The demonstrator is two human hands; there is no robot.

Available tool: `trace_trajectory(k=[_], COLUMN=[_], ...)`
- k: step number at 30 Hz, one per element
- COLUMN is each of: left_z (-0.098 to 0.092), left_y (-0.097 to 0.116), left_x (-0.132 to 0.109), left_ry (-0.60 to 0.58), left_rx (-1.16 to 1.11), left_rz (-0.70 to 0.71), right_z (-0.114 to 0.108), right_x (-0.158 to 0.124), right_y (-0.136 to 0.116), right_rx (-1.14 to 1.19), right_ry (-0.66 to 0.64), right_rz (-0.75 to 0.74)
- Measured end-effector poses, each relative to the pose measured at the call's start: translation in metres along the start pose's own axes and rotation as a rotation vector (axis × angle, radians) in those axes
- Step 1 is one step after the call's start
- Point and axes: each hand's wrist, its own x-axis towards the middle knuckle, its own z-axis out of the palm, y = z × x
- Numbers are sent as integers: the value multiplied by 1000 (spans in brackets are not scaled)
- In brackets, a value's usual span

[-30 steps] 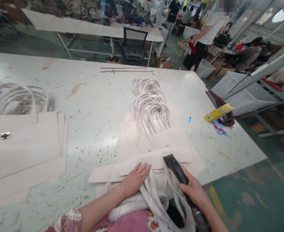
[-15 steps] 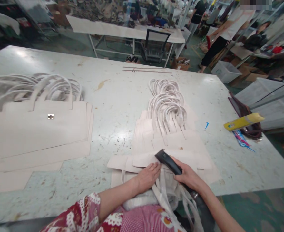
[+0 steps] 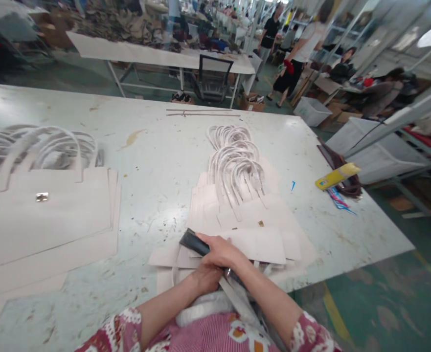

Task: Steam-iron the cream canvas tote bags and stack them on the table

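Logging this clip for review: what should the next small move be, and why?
Probably ease the left hand slightly clear: the right hand, gripping the black handheld tool, overlaps it in this view, so both look crowded beside the beige bag panel.

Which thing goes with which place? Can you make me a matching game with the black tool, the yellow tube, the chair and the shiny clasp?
Things:
1. black tool
2. yellow tube
3. chair
4. shiny clasp

Places:
A. at the right side of the worktable
B. on the front of the pale bag panel at the picture's left
C. in the right grip
D. beyond the worktable

Right pairs: 1-C, 2-A, 3-D, 4-B
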Motion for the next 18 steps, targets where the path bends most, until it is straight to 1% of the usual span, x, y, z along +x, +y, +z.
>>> trace_trajectory(k=[1, 3, 4, 5, 6, 7, 8, 9, 10, 11, 12, 13, 15, 16, 17, 18], left_z=[-6, -28, -42, -57, -72, -85, -95, -102, -106, -107, -104, -99, -84, -75, -65, -56], left_y=[-1, -4, -6, -8, -12, -17, -22, -27, -32, -35, -36, -35, -27, -20, -13, -5], left_x=[3, 12, 18, 23, 28, 32, 36, 39, 41, 44, 46, 50, 58, 62, 66, 69], left_ry=[4, -3, -31, -86, -164, -249, -331, -399, -439, -445, -416, -353, -186, -105, -34, 26], left_rx=[7, 7, -8, -35, -77, -128, -186, -243, -299, -354, -399, -410, -344, -279, -202, -132], left_rz=[-9, -51, -70, -73, -57, -27, 7, 34, 50, 44, 2, -77, -295, -390, -452, -479], right_z=[-8, -32, -46, -60, -72, -81, -87, -89, -88, -85, -80, -75, -68, -67, -68, -71], right_x=[-9, -34, -48, -59, -68, -72, -73, -70, -64, -56, -46, -37, -24, -20, -19, -19], right_y=[8, 35, 51, 67, 82, 95, 105, 112, 115, 115, 113, 109, 102, 100, 98, 97], right_rx=[41, 174, 254, 304, 332, 353, 369, 384, 393, 396, 396, 388, 362, 351, 336, 316], right_ry=[55, 212, 309, 398, 449, 458, 427, 373, 318, 283, 279, 300, 363, 365, 341, 294], right_rz=[-3, 14, 47, 106, 154, 185, 200, 200, 196, 191, 185, 184, 184, 180, 175, 164])
